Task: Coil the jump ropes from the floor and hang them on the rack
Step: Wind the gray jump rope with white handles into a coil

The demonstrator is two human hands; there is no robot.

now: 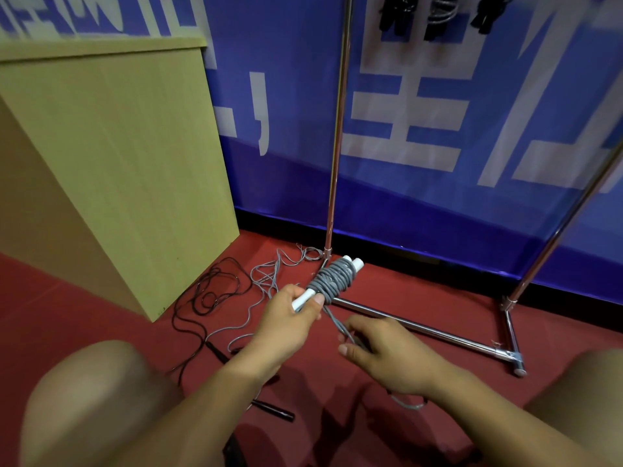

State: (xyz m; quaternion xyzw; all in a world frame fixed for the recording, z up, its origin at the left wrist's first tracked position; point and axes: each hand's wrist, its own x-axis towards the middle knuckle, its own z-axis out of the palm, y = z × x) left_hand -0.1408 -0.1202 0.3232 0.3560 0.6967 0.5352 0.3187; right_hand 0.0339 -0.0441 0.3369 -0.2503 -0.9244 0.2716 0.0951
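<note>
While my left hand (290, 318) grips the white handles (305, 298) at mid-frame, the grey jump rope (332, 279) sits wound around them in a thick coil. My right hand (387, 352) pinches its loose tail just below; a black rope (209, 298) lies on the red floor (421, 308) at lower left, near the rack (418, 326).

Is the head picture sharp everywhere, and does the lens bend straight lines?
In the head view, the left hand and grey rope coil are fairly sharp; the bundles hung at the top are blurred; the rack's right pole leans strongly, a wide-angle effect; its base bar shows glare.
</note>
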